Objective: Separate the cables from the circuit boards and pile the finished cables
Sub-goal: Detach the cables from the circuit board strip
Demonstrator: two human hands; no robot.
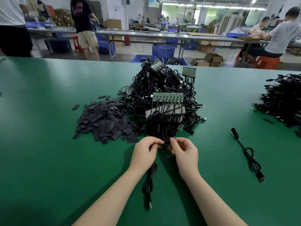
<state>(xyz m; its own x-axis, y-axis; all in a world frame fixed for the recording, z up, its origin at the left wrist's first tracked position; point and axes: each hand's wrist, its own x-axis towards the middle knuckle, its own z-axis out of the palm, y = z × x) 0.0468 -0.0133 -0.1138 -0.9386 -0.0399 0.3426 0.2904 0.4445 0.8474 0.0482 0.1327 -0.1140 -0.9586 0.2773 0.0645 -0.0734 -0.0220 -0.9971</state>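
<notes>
Item: cable (pixel 149 181), being pinched at its black end piece by left hand (pixel 145 150) and right hand (pixel 183 151), fingers curled; rest trailing on the green table (pixel 48 160). Board seemingly hidden. Risk: tugging is likely snagging the tangled heap (pixel 162 98), dragging the board strip (pixel 167 97) down; finished pile (pixel 283 101) lying well apart

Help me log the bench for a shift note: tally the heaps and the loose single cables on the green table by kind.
Heap of cables still on circuit boards: 1
Heap of flat black sleeve pieces: 1
Pile of finished cables: 1
Loose single cables: 2, one on the table, one pinched by both hands
Total: 5
</notes>
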